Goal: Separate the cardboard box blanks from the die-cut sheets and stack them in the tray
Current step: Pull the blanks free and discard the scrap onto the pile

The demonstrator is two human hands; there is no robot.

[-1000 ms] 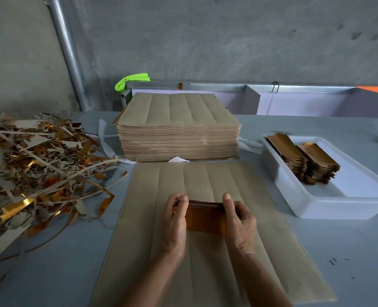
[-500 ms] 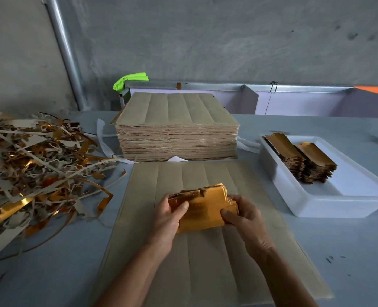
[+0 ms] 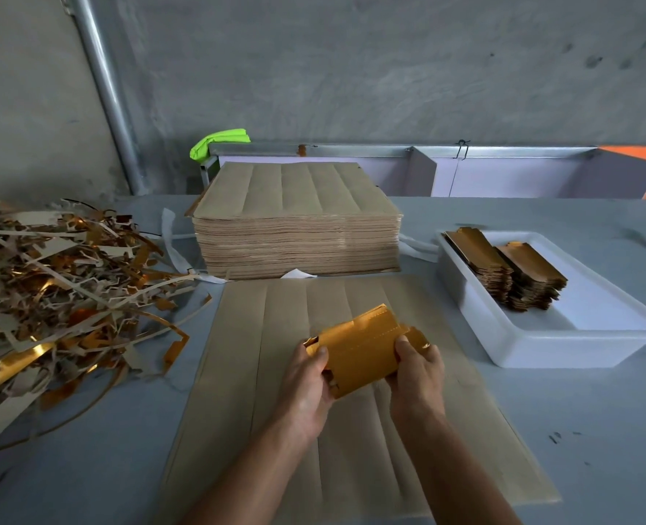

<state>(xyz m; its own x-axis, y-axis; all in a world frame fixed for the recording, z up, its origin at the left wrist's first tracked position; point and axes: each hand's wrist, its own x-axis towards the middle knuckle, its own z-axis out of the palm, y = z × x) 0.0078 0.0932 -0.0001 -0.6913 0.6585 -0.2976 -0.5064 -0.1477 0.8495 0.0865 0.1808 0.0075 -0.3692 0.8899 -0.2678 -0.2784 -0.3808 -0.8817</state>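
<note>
A small bundle of gold-faced box blanks [image 3: 359,352] is held above the brown die-cut sheet [image 3: 260,422] that lies flat in front of me. My left hand [image 3: 308,388] grips the bundle's left end and my right hand [image 3: 418,373] grips its right end. The gold face is tilted up toward me. A thick stack of brown die-cut sheets [image 3: 298,229] stands behind. At the right, a white tray [image 3: 533,346] holds two leaning stacks of blanks [image 3: 506,270].
A large heap of gold and grey waste strips [image 3: 56,293] covers the table's left side. White straps [image 3: 171,240] lie beside the sheet stack. A metal frame with a green cloth [image 3: 219,141] and a concrete wall stand behind the table.
The bundle went from standing on edge on the sheet to being lifted and turned gold face up. Both hands shifted slightly toward the right and rotated it.
</note>
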